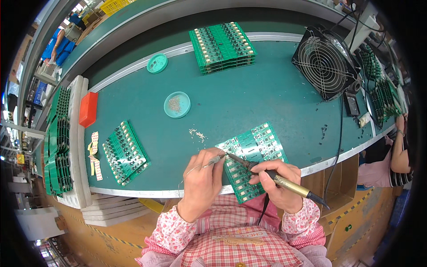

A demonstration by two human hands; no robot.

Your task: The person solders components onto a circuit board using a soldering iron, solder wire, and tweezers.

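- Your green tabletop [249, 102] bears a black fan [324, 64] at the far right; a yellow crate [116, 6] stands in the room beyond.
- The circuit-board panel [262, 141] overhangs the near edge.
- Your left hand [202, 179] pinches thin solder wire [193, 169]; your right hand [280, 189] grips a soldering iron [291, 185].
- Your hands partly cover the panel; tip contact is unclear.
- A co-worker's arm [401, 159] shows, the body cut off.
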